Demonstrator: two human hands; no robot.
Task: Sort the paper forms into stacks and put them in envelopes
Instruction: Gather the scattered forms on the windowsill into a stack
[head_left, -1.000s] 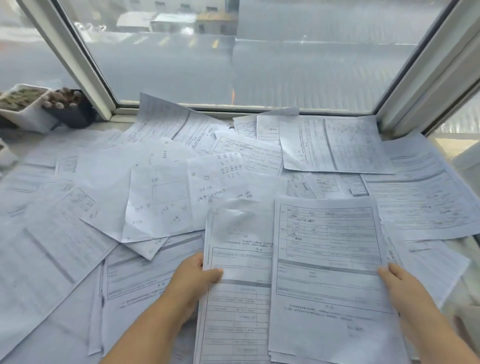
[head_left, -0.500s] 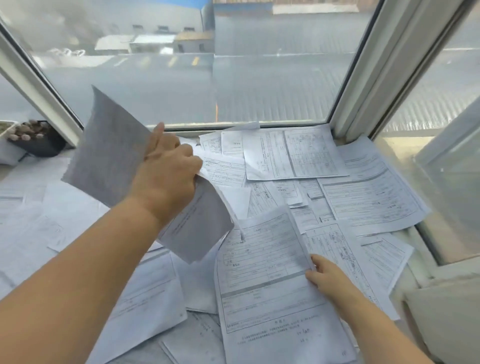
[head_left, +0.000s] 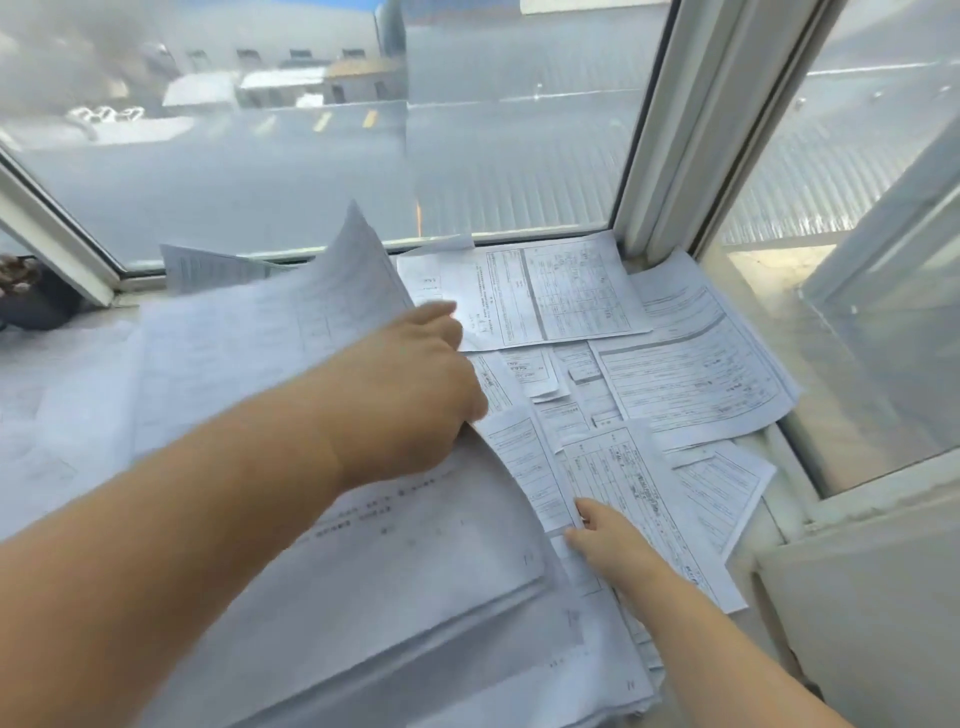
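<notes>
Printed paper forms cover the window sill. My left hand (head_left: 410, 395) grips a large sheet (head_left: 270, 338) and holds it lifted and curled above the pile, its top corner pointing toward the glass. Under it, a thick stack of forms (head_left: 389, 639) lies at the near edge. My right hand (head_left: 605, 538) is low on the right, with its fingertips touching the left edge of a form with a table (head_left: 628, 488) that lies flat. Loose forms lie further back (head_left: 550, 296) and to the right (head_left: 691, 379). No envelope is in view.
Window glass and a white frame post (head_left: 670, 130) close off the far side and the right corner. A dark plant pot (head_left: 26, 296) sits at the far left of the sill. A white ledge (head_left: 857, 597) borders the papers at the lower right.
My left hand has swung the lifted sheet to the right and lower, over the near stack. My right hand has shifted onto the left edge of another form. The view has turned right.
</notes>
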